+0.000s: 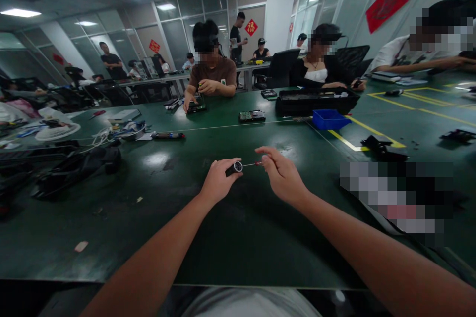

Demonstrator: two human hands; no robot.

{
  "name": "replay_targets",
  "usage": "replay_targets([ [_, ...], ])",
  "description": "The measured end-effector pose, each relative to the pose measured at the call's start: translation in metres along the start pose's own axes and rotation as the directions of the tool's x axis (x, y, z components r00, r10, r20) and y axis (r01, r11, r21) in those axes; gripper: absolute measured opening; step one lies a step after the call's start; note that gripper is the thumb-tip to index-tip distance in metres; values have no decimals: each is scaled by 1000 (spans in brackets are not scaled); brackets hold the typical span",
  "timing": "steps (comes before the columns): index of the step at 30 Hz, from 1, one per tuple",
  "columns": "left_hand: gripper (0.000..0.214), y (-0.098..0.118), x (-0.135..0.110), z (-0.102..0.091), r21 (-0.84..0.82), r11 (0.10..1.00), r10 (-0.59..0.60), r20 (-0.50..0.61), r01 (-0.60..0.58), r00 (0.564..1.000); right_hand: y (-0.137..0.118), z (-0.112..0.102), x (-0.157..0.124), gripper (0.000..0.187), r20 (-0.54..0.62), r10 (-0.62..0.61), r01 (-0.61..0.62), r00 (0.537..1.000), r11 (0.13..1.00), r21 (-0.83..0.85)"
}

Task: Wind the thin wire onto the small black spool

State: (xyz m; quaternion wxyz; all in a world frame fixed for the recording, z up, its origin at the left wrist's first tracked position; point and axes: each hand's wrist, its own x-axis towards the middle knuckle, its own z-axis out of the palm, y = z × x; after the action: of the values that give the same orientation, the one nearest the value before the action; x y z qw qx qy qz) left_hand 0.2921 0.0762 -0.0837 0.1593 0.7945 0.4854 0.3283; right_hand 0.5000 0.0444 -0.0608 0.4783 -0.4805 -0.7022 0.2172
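Observation:
In the middle of the head view, just above the green tabletop, my left hand is closed around a small black cylinder. Its round end, with a silver rim and dark spokes inside, faces me. My right hand pinches a thin screwdriver by its red part, the index finger raised and bent. The slim metal shaft points left, and its tip is at or very near the cylinder's rim; whether they touch I cannot tell. My palm and fingers hide the rest of the screwdriver's handle.
Ahead lie a circuit-board device, a long black tray and a blue bin. A dark pen-like tool, cables and black parts are on the left. Black pieces lie right. Co-workers sit across the table.

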Motion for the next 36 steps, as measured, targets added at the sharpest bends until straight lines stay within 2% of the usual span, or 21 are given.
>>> replay_targets([
  [2,39,1,1,-2,2,1000,-23,-19,23,1000,2,3,1,24,-49,40,-37,998,997,70],
  [5,40,4,1,-5,7,1000,-28,-30,29,999,9,8,5,21,-83,143,-115,986,956,270],
  [7,39,5,2,-7,-2,1000,17,-31,-18,999,14,9,10,24,-59,243,-189,968,867,460],
  [9,39,5,2,-9,-1,998,71,-24,-71,997,20,9,15,25,17,364,-292,931,717,633],
  [11,39,3,3,-10,16,997,81,1,-81,997,26,7,19,24,110,441,-385,891,602,700],
  [12,39,2,3,-10,25,997,69,15,-69,997,28,6,21,23,100,461,-386,882,582,716],
  [15,40,-1,3,-9,35,999,32,43,-34,999,32,6,21,23,19,453,-335,891,630,700],
  [21,39,0,3,-7,50,999,18,29,-20,999,30,13,15,30,-84,339,-229,937,778,584],
  [32,40,5,2,-7,21,1000,-16,37,15,999,22,13,11,28,-92,248,-173,964,855,488],
  [36,39,6,1,-7,24,1000,-21,41,20,999,16,7,9,32,-96,216,-173,972,928,330],
])
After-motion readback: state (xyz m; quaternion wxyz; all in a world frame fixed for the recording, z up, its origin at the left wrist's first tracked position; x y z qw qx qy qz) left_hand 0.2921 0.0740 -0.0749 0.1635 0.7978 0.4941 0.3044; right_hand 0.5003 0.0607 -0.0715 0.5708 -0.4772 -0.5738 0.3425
